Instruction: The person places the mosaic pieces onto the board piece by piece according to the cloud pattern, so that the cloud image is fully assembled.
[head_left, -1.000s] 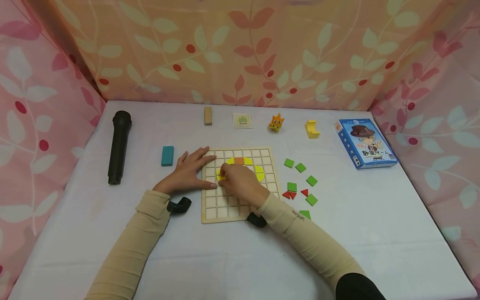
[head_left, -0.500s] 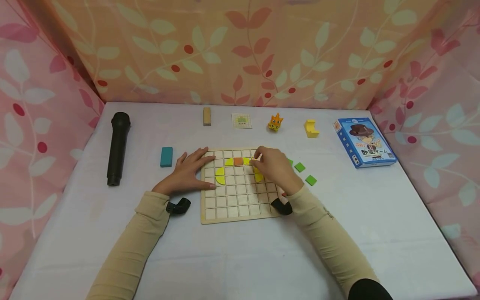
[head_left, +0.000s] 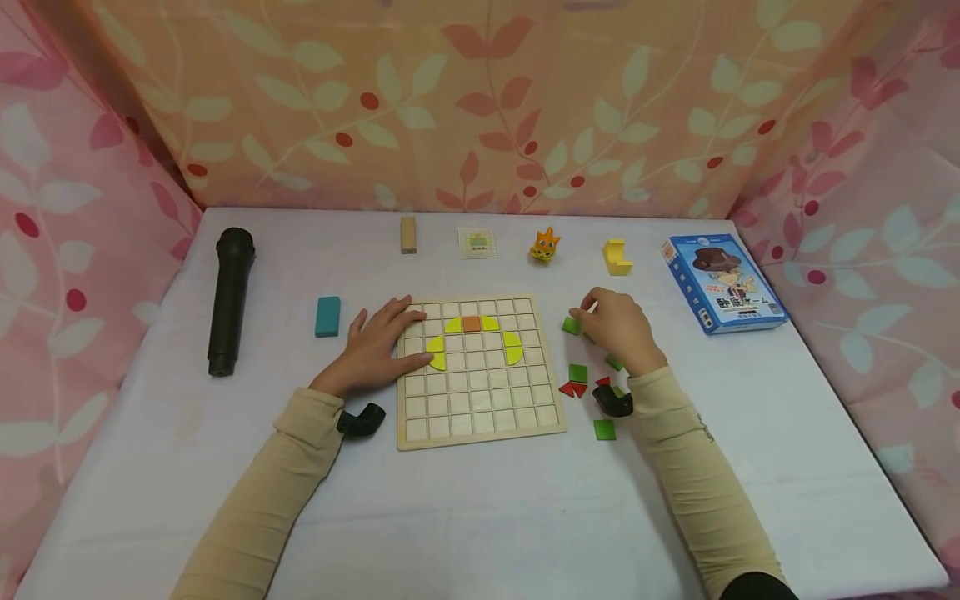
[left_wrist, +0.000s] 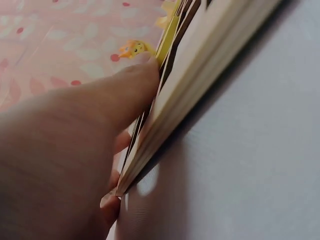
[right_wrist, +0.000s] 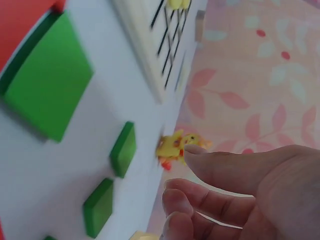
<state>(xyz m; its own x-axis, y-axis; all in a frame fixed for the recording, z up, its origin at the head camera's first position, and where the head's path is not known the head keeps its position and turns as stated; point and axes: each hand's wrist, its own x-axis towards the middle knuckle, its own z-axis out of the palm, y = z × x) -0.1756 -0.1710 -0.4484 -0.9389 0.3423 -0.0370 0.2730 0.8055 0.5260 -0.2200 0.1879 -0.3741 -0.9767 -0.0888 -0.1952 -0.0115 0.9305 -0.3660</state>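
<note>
A wooden grid board (head_left: 480,400) lies in the middle of the white table. Near its top it carries an orange square (head_left: 471,323) and several yellow curved pieces (head_left: 437,350). My left hand (head_left: 378,346) lies flat on the board's left edge, fingers straight and thumb by the left yellow piece. The left wrist view shows that thumb (left_wrist: 100,100) against the board's edge (left_wrist: 200,75). My right hand (head_left: 615,329) is off the board's right side, over loose green square tiles (head_left: 572,325). In the right wrist view its fingers (right_wrist: 200,197) are loosely curled and empty, just above the green tiles (right_wrist: 123,149).
More green tiles (head_left: 577,372) and red triangles (head_left: 576,388) lie right of the board. A black microphone (head_left: 228,300) and teal block (head_left: 327,316) sit to the left. Along the back stand a wooden block (head_left: 408,234), card (head_left: 477,242), orange toy (head_left: 545,244) and yellow block (head_left: 618,257). At the right lies a blue box (head_left: 722,283).
My right hand left the yellow piece on the board's left part, crossed the board and now sits over the green tiles to the right. The left hand has stayed put.
</note>
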